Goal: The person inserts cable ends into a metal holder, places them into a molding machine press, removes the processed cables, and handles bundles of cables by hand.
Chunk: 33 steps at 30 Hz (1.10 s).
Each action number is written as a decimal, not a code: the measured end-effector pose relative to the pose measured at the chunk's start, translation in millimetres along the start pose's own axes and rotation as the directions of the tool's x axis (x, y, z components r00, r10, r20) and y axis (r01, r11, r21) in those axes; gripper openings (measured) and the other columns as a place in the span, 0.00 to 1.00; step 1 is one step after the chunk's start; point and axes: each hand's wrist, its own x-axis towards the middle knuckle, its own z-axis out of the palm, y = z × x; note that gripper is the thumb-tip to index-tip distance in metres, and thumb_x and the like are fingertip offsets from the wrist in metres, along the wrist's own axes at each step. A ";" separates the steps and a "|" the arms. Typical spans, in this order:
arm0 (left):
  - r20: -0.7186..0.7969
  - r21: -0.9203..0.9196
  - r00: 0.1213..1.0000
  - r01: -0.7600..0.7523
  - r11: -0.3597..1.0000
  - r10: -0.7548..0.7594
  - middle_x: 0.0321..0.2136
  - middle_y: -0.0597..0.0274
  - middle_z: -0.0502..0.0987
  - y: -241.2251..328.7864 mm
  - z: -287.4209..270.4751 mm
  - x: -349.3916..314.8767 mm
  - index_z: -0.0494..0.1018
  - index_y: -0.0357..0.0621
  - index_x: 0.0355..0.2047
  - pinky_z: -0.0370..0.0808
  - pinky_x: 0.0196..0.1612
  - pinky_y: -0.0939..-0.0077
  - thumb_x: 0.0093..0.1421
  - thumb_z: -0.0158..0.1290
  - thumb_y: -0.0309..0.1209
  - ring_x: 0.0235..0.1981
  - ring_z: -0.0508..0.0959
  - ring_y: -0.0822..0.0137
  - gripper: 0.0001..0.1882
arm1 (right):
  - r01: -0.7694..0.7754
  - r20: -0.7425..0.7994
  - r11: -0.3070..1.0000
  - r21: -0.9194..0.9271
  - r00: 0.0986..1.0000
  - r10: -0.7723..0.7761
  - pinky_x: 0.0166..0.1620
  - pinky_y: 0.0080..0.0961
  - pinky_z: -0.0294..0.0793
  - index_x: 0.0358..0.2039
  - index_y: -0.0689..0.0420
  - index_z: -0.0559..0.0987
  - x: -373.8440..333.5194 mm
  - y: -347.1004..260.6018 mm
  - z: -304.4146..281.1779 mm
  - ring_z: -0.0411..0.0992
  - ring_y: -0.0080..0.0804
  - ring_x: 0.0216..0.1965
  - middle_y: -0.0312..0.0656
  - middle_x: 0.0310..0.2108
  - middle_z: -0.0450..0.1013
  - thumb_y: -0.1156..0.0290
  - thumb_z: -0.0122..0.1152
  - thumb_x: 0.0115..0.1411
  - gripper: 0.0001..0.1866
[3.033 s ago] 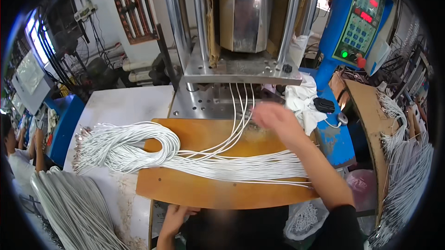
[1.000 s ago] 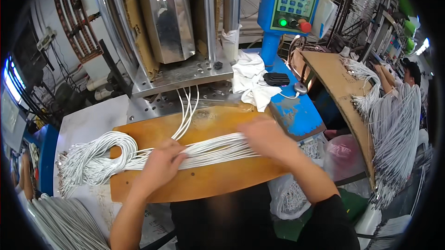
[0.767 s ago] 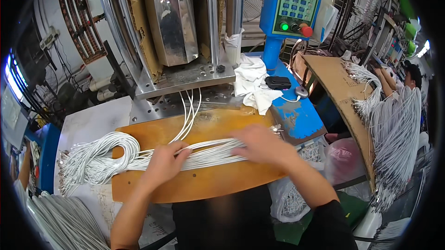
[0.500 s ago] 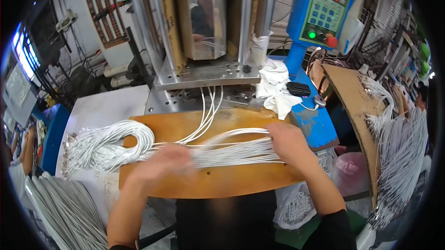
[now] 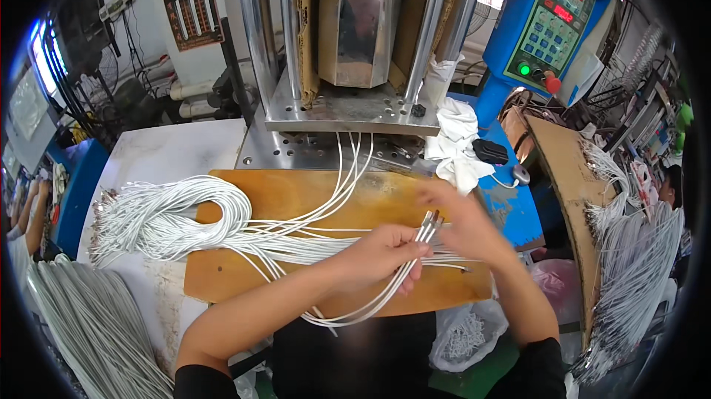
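My left hand (image 5: 389, 258) is closed round a few white cables (image 5: 400, 278) above the board's right half. Their metal-tipped ends stick up past its fingers, and the lengths below curve down past the board's front edge. Just right of those tips is my right hand (image 5: 470, 225), its fingers smeared by motion. Under both hands, more white cables (image 5: 296, 249) lie across the orange-brown board (image 5: 266, 192). They run left into a thick looped bundle (image 5: 207, 210). Three cables or so (image 5: 355, 158) come out from under the press's metal plate (image 5: 348, 121) onto the board.
A press with upright steel rods stands behind the board. Right of it are white cloths (image 5: 452, 136), a black object (image 5: 490, 151) and a blue control panel (image 5: 552, 25). Grey cables (image 5: 96, 325) lie at lower left. A plastic bag (image 5: 466, 336) of small white parts sits below the board.
My left hand has moved right and now grips a few cable ends, lifting them off the board. My right hand has left the cables' right side. The view has shifted slightly.
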 end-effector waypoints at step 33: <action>-0.246 0.119 0.969 0.007 0.993 0.023 0.25 0.58 0.78 -2.6 -53.7 35.0 0.73 0.31 0.33 0.74 0.27 0.79 0.62 0.48 0.25 0.22 0.77 0.72 0.08 | -0.299 -0.022 0.819 0.489 0.935 0.354 0.25 0.13 0.60 0.44 0.62 0.77 22.9 62.1 46.1 0.60 0.13 0.23 0.28 0.20 0.64 0.64 0.44 0.68 0.17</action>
